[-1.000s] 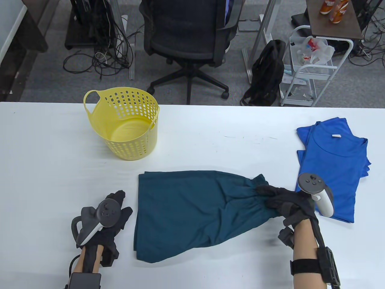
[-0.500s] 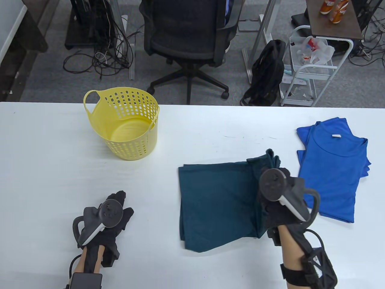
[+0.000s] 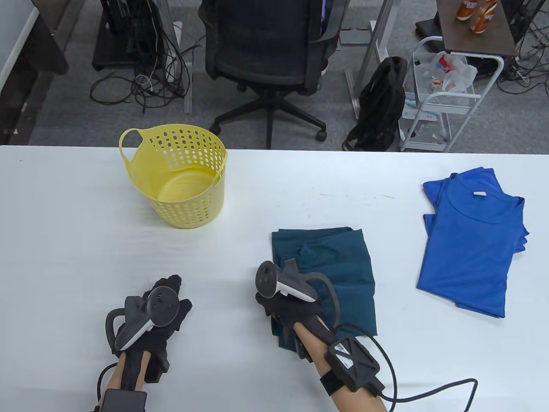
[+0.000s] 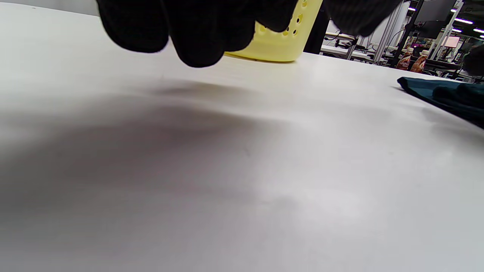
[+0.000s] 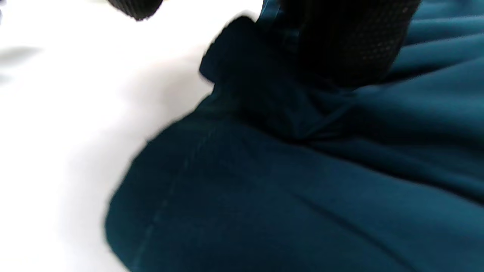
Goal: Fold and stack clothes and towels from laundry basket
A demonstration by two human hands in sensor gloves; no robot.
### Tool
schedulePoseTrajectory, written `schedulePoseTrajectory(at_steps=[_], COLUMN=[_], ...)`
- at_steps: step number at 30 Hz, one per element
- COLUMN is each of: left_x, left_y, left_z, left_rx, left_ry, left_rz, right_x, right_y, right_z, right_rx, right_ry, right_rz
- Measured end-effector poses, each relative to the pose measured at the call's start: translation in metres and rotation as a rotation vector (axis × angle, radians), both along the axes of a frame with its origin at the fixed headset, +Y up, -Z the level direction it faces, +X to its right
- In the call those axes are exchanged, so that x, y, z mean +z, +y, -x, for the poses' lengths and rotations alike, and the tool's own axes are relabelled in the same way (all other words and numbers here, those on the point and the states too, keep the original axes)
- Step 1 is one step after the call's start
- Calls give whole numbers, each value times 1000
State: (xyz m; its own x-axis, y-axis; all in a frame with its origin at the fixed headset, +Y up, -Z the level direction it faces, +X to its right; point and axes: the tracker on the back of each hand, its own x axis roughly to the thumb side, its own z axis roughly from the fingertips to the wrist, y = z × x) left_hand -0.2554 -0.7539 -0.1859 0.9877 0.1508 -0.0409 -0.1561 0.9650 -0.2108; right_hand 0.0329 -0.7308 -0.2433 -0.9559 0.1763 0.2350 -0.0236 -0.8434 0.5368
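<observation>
A white worktop (image 3: 64, 240) fills the lower part of the table view, with grey carpet behind it. At far left on the floor lies a tangle of black cables (image 3: 146, 81). On the worktop the left hand (image 3: 161, 311) rests flat near the front edge, fingers relaxed and holding nothing. Behind it stands a yellow laundry basket (image 3: 176, 176), upright and perforated. A black office chair (image 3: 268, 56) sits beyond the far edge. Right of centre lies a folded teal garment (image 3: 343, 266); the right hand (image 3: 285, 307) sits on its near left corner, and the blurred right wrist view suggests the fingers pinch a fold, though I cannot tell for certain. A black backpack (image 3: 379, 107) and a white cart (image 3: 446, 98) stand behind. A folded blue T-shirt (image 3: 472, 244) lies at far right.
</observation>
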Motion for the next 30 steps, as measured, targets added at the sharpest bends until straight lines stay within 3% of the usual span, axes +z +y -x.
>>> schedulePoseTrajectory(at_steps=[1,3,5,7,8,11,15,19,21,23,25,27,30], left_x=[0,0,-1,-6,-14,-45,-97,-132,-147,-158,-168,-179,-187], left_y=[0,-1,-2,-1,2,8,3,-5,-6,-9,-12,-17,-23], left_z=[0,0,-3,-13,-26,-78,-154,-198,-212,-222,-228,-231,-230], left_rx=[-1,-7,23,128,261,508,445,237,95,23,-52,-130,-113], left_ry=[-1,-1,-10,-27,-27,-51,-151,-152,-172,-185,-195,-233,-255], left_rz=[2,11,28,63,131,273,411,426,392,405,432,451,533], right_x=[0,-2,-9,-17,-28,-51,-72,-81,-82,-81,-77,-71,-60], right_y=[8,33,38,30,14,-16,-41,-47,-44,-40,-34,-27,-17], right_z=[-9,-55,-101,-136,-163,-191,-194,-184,-184,-187,-192,-196,-195], right_rx=[-50,-200,-236,-242,-254,-255,-322,-419,-423,-546,-774,-979,-1077], right_ry=[-17,-139,-266,-383,-504,-654,-777,-754,-755,-728,-636,-459,-238], right_rz=[-15,-165,-249,-238,-139,51,51,17,-56,-116,-120,-60,23])
